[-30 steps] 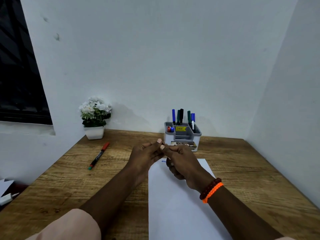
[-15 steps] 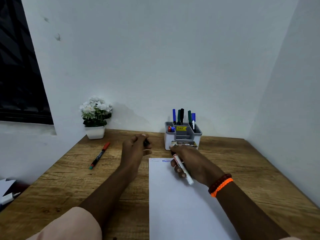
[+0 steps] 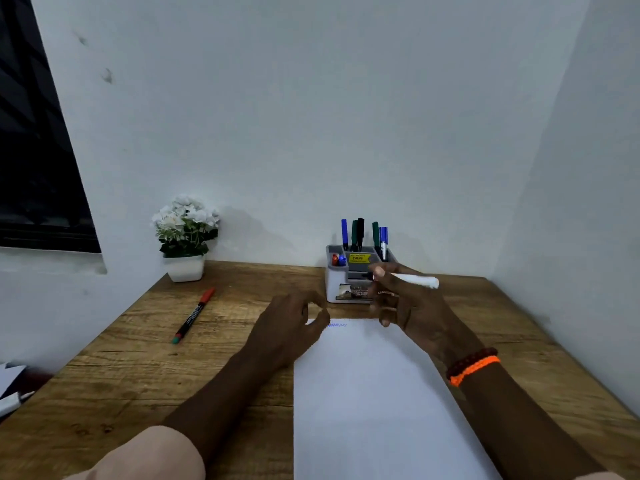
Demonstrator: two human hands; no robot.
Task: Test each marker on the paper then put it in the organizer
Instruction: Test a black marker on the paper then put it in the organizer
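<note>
The right hand (image 3: 408, 306) held a white marker (image 3: 414, 280) in its grip, just in front of the organizer (image 3: 337, 282), where several markers stood. The left hand (image 3: 289, 327), loosely curled, held nothing I could see. One red marker (image 3: 194, 315) lay untested on the table (image 3: 138, 368); the paper (image 3: 374, 393) bore one blue scribble (image 3: 337, 324).

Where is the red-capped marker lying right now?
In the head view, the red-capped marker lies on the wooden table, left of the left hand, in front of the flower pot.

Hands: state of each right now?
Left hand: loosely curled at the paper's top edge; contents cannot be told.
Right hand: grip closed on white marker.
</note>
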